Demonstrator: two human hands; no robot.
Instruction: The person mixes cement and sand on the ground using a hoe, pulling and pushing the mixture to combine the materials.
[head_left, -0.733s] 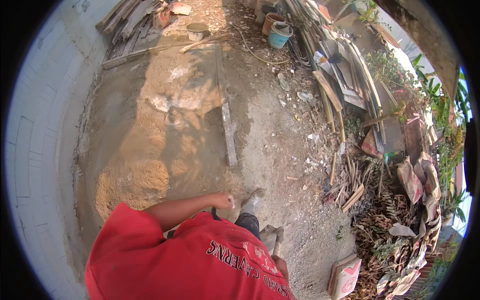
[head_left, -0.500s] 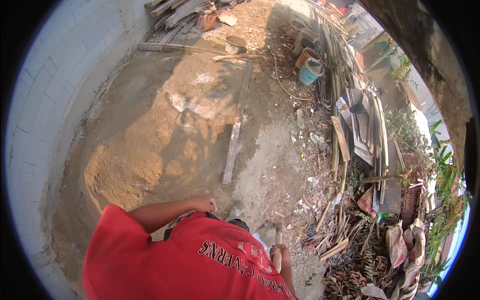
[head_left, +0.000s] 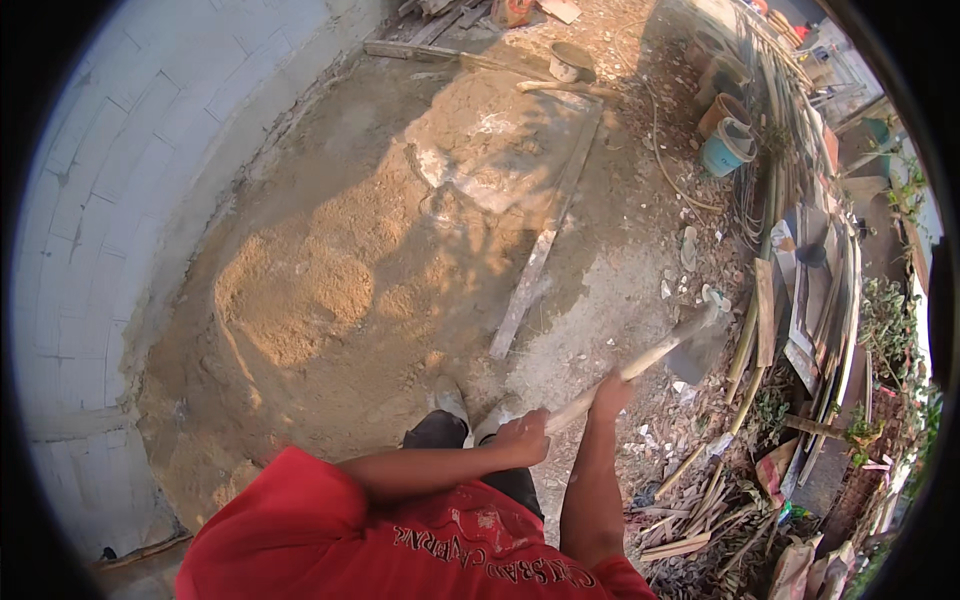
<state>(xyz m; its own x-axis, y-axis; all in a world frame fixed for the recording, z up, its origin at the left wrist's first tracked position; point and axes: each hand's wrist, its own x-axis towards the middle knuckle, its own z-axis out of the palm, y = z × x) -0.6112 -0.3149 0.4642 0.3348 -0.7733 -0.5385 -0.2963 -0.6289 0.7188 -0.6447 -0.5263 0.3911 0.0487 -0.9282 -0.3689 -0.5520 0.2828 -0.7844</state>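
I hold a hoe with a long pale wooden handle (head_left: 652,357) and a flat grey metal blade (head_left: 698,352). Its handle slants up to the right across my front. My left hand (head_left: 523,438) is closed around the lower part of the handle. Farther up, nearer the blade, my right hand (head_left: 611,393) grips it too. The blade is over the littered ground at the right. Left of my feet lies a mound of yellow-brown sand (head_left: 300,295). Beyond it spreads a patch of wet grey mix (head_left: 490,160).
A long board (head_left: 535,275) lies on the ground ahead. A pale block wall (head_left: 170,190) rises at the left. Buckets, including a light blue bucket (head_left: 727,152), line the far right. Planks, poles and wood scraps (head_left: 690,510) crowd the right side. A round container (head_left: 571,64) stands at the back.
My left hand has come across onto the hoe's handle. My right hand has moved up and forward, swinging the blade out to the right. The view has shifted, so the scene sits differently.
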